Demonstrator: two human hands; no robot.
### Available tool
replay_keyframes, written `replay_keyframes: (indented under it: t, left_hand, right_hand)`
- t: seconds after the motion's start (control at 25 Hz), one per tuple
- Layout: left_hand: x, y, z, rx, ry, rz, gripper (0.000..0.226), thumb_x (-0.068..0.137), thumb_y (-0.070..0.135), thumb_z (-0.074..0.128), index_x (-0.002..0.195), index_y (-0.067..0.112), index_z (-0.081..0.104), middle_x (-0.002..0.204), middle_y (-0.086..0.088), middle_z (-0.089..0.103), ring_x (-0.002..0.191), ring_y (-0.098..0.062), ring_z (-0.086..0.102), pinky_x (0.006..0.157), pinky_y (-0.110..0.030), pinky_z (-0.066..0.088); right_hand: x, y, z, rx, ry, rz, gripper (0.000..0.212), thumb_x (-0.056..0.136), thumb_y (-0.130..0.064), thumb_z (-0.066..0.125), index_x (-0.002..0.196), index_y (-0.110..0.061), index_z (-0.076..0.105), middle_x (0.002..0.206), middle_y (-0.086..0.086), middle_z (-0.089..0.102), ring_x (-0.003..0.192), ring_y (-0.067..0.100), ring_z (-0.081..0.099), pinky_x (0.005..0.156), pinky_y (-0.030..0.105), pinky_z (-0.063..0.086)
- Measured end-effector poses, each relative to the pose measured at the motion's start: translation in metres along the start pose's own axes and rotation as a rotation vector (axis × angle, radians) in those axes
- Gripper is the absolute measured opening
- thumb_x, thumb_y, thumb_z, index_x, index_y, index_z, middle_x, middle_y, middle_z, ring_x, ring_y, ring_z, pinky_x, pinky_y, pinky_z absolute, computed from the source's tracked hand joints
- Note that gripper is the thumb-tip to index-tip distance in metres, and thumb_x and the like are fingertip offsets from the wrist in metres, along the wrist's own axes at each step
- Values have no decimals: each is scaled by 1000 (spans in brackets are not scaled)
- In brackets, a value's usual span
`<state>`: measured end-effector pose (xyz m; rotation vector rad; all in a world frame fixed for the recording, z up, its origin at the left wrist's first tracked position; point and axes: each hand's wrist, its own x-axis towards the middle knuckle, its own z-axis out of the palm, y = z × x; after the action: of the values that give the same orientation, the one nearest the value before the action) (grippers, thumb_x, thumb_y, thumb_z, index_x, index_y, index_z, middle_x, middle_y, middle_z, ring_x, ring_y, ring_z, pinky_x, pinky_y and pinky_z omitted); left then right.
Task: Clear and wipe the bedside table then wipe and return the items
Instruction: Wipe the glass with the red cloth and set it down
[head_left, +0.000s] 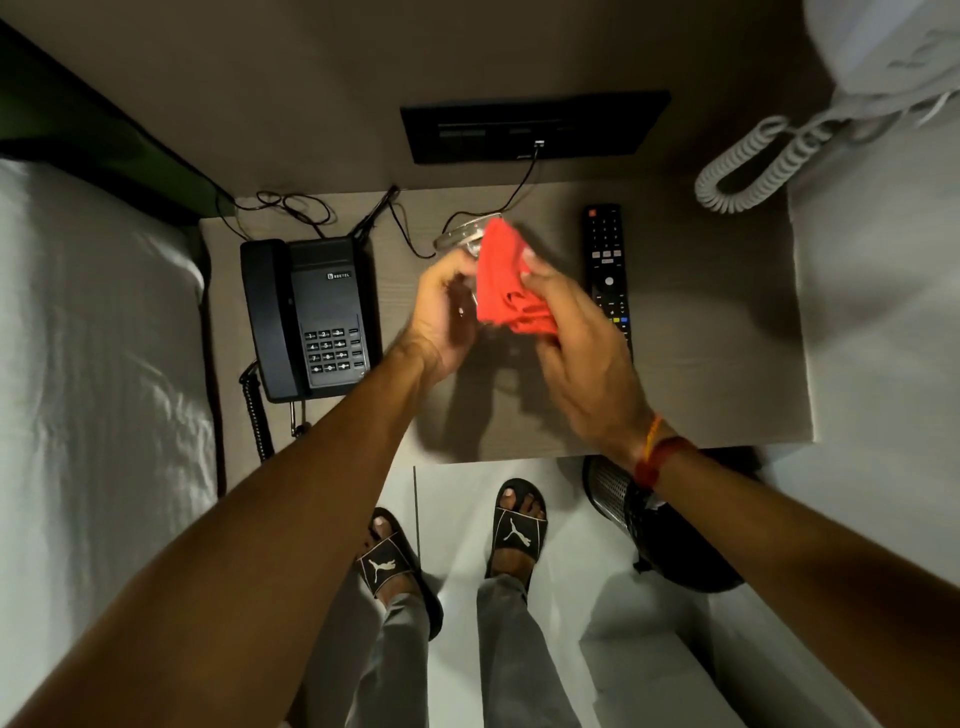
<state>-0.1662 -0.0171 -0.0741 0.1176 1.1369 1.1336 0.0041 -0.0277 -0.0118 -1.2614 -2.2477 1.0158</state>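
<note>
Above the bedside table (701, 364), my left hand (444, 317) grips a clear drinking glass (462, 236), tilted with its rim toward the wall. My right hand (576, 338) holds a red cloth (506, 280) pressed against the glass's side. A black desk telephone (306, 317) sits on the table's left part. On the right part lies a black TV remote (607, 270), partly hidden by my right hand.
Thin black cables (405, 228) run along the table's back edge to a dark wall socket panel (535, 130). White beds flank the table; a coiled white cord (748, 166) lies at the right. A black mesh bin (639, 514) stands on the floor beside my feet.
</note>
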Motion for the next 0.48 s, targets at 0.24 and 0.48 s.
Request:
replay_keyframes:
  t: [0.24,0.48]
  left_hand:
    - [14,-12,6,419,447,340,83,46,38,95,117,25,53,112,3,64,105,-18,67,94,-41,60]
    - [25,-38,5,563,459,286,74,69,15,88,129,26,48,133,-2,56,122,-23,59,101,-43,57]
  right_hand:
    - [-30,23,-16,215,202,457,20,99,-6,52,112,-21,58,75,-13,58,57,-7,54,52,4,40]
    - [-15,64,-31,224,412,583,21,94,-6,53,110,-14,62,82,-10,62,70,0,53,64,13,46]
